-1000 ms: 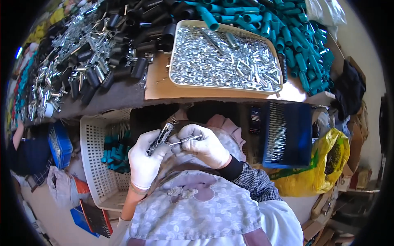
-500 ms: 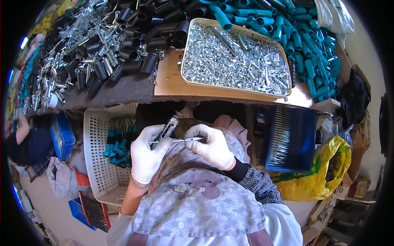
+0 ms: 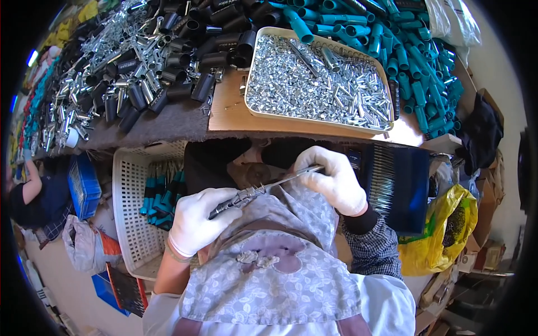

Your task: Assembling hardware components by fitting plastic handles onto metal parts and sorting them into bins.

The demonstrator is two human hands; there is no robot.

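Note:
Both my hands wear white gloves and are raised over my lap. My left hand [image 3: 197, 219] is closed around a silver metal mechanism [image 3: 240, 200] with a notched front end, tilted up to the right. A slim metal rod [image 3: 284, 178] runs from that end up to my right hand [image 3: 335, 180]. The fingers and thumb of my right hand pinch the rod near its far end. Whether the rod sits inside the mechanism or only touches it, I cannot tell. The gloved fingers hide part of each piece.
Ahead, a cream tray [image 3: 314, 123] of small metal parts stands on the bench, with teal tubes [image 3: 417, 92] right and black sleeves [image 3: 204, 87] left. A white basket [image 3: 128, 218] and a blue bin [image 3: 412, 190] of thin rods flank my lap. Another person [image 3: 33, 193] sits far left.
My right hand has moved right and up, away from my left, with the rod in it. My left hand has dropped slightly left, and the mechanism now points more to the right.

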